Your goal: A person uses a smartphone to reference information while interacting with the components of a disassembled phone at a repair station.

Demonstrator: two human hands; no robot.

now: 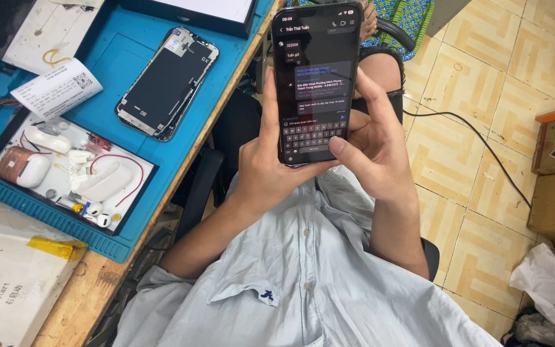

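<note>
Above your lap, right of the blue mat [123, 58], you hold the phone [316, 77] upright with both hands wrapped around its lower half. It looks light, stiff, slick and breakable, so keep hold along the side edges. Your left hand [261, 167] cups its left edge and back; your right hand [374, 141] grips the right edge, thumb on the keyboard.

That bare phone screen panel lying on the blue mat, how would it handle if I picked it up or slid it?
The screen panel looks thin and flat with nothing behind it, so probably light and somewhat flexible. Its glass and exposed back parts suggest it is fragile; lifting by the edges seems safer. Lying flat on the blue mat, it should slide, not roll or tip.
</note>
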